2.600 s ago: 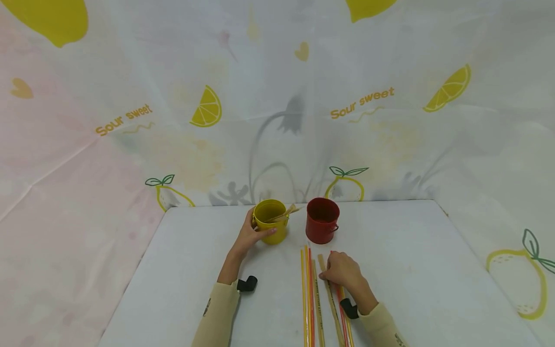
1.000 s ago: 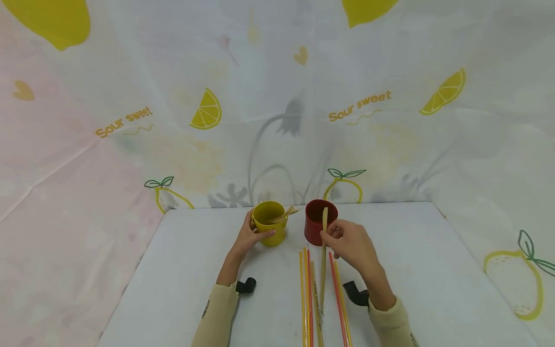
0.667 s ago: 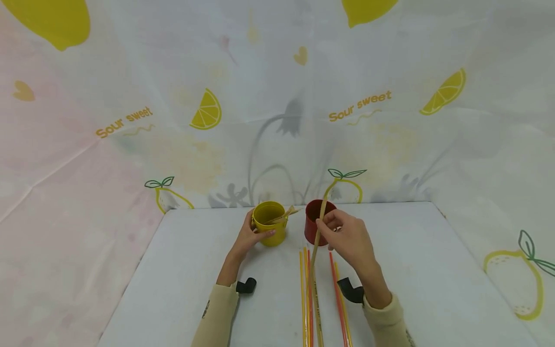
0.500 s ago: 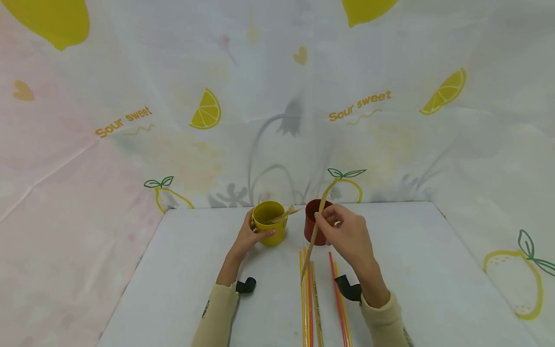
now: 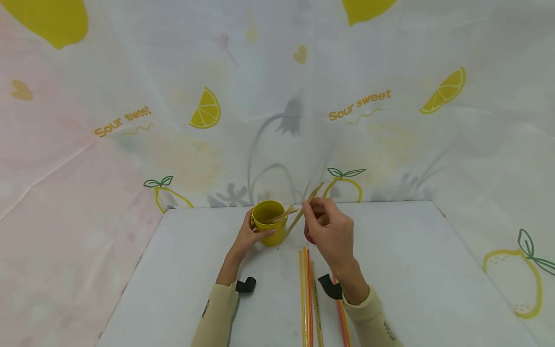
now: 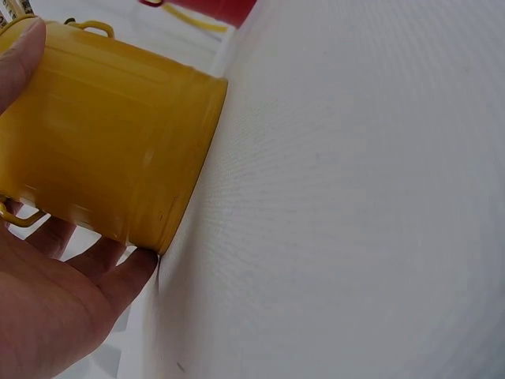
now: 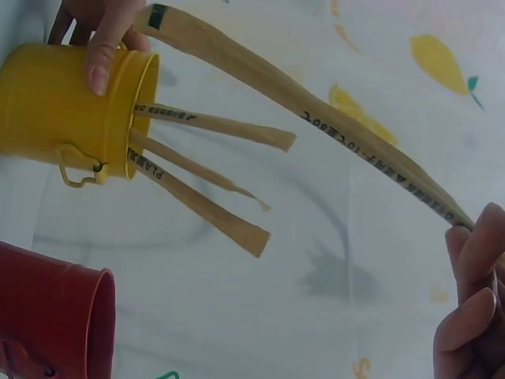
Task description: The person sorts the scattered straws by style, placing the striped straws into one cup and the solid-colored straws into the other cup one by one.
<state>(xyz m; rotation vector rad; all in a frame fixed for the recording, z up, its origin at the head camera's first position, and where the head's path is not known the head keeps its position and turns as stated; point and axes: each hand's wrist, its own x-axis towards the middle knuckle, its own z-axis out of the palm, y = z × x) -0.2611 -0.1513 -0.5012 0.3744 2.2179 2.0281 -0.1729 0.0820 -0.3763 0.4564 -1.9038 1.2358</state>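
Observation:
My left hand holds a small yellow bucket from its left side, thumb across the front. Three paper-wrapped straws stick out of the bucket's mouth in the right wrist view. Between finger and thumb, my right hand pinches another paper-wrapped straw near its upper part. That straw slants down to the left, its lower end by the yellow bucket's right side in the head view. A red bucket stands to the right, largely hidden behind my right hand in the head view.
Left of the right forearm, yellow and red straws lie lengthwise on the white table beside one paper-wrapped straw. Another red and yellow pair lies partly under the right wrist. A lemon-print cloth hangs behind the table.
My right hand picked a paper-wrapped straw up from the table, raised it past the red bucket and moved left, tilting its lower end toward the yellow bucket. The left hand stayed put.

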